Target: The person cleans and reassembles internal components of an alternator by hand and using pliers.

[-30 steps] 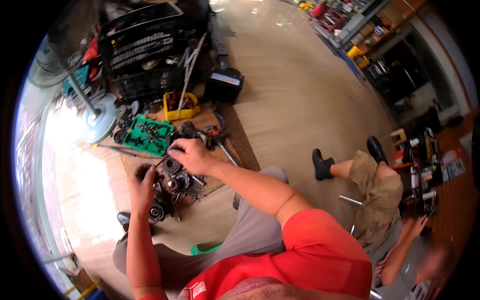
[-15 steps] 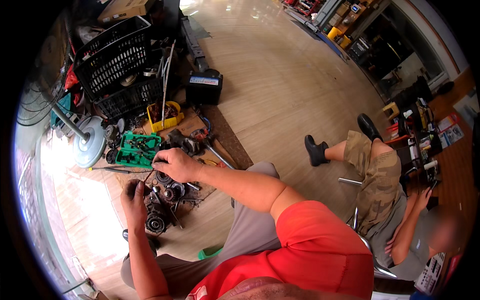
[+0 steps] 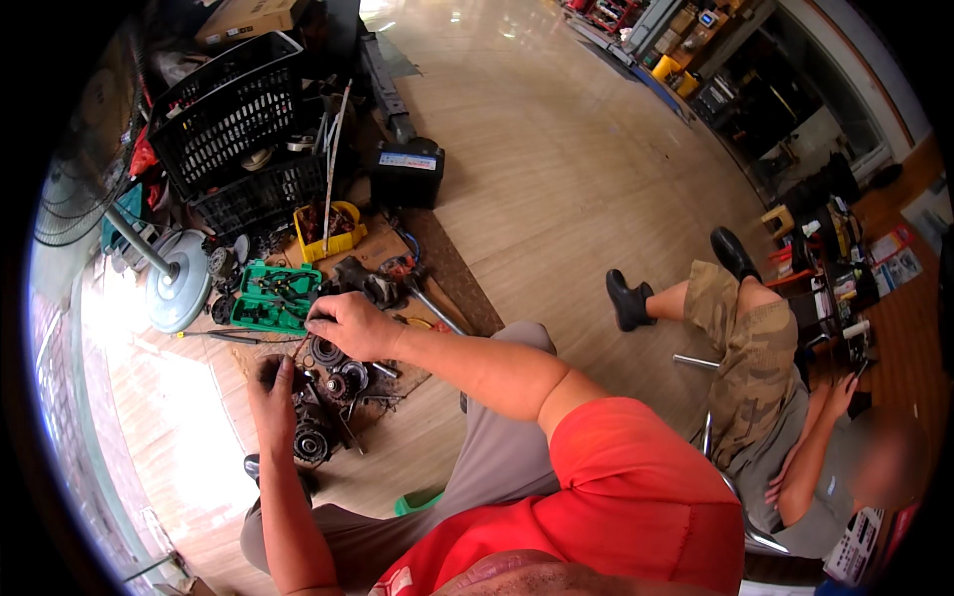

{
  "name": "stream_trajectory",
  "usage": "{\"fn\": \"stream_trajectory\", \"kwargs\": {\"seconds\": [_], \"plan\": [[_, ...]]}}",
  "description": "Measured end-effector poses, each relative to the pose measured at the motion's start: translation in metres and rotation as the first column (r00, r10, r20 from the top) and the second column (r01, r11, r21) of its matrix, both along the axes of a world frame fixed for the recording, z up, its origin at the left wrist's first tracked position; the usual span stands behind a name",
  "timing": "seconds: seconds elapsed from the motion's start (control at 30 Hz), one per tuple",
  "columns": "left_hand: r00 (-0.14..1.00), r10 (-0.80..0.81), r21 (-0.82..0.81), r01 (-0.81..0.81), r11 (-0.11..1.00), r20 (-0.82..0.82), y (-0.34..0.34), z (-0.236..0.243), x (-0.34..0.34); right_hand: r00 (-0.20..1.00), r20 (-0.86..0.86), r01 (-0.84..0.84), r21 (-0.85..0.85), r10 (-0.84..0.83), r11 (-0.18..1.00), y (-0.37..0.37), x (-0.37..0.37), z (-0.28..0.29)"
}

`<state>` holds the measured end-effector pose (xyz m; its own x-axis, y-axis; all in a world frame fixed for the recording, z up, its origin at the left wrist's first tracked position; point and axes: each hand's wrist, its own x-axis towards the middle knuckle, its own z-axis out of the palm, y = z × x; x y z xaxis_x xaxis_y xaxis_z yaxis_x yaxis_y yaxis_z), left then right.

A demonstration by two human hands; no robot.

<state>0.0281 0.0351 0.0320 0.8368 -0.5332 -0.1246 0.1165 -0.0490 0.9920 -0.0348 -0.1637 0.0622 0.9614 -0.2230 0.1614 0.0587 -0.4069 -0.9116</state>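
My right hand [image 3: 350,328] pinches a thin piece [image 3: 298,351] above greasy metal parts. My left hand [image 3: 270,387], its fingers closed and dark with grease, is just below and to the left, at the lower end of that piece; what it grips is hidden. Under and beside my hands lie a round bearing-like part [image 3: 328,353], a gear assembly [image 3: 347,380] and a dark cylindrical assembly [image 3: 312,437]. An open green tool case [image 3: 268,290] is just behind, with a yellow bin [image 3: 334,241] of small parts beyond it.
Black crates [image 3: 224,134], a battery [image 3: 405,176] and a fan base [image 3: 179,283] stand behind and left. A long tool [image 3: 442,310] lies on the mat [image 3: 467,288]. Another person [image 3: 740,397] sits at my right, legs stretched out, beside a cluttered desk [image 3: 894,338].
Since a second ago the view has tilted and both hands have shifted slightly. In the last half second they stay almost in place, the left fingers moving a little.
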Motion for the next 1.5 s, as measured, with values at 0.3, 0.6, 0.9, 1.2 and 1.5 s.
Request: {"fn": "stream_trajectory", "kwargs": {"seconds": [0.3,0.6,0.9,1.2,1.5], "plan": [[0.998,-0.036,0.082,0.031,0.996,0.055,-0.003,0.0,-0.002,1.0,-0.015,-0.024,0.004,0.024,1.0,0.001,0.003,-0.007],[0.991,0.001,0.113,-0.016,0.993,0.137,-0.002,-0.005,0.0,0.995,-0.088,-0.046,0.009,0.047,0.999,0.004,0.001,0.003],[0.985,-0.025,0.164,-0.003,0.986,0.17,-0.003,0.004,-0.003,0.998,-0.055,-0.034,-0.018,0.033,0.999,0.006,0.0,0.004],[0.979,0.031,0.159,-0.064,0.985,0.202,0.001,-0.003,-0.001,0.997,-0.047,-0.059,-0.015,0.059,0.998,0.008,0.001,-0.002],[0.985,0.05,0.137,-0.073,0.988,0.165,-0.001,0.005,-0.004,0.996,-0.063,-0.064,-0.041,0.062,0.997,0.008,0.001,0.001]]}}
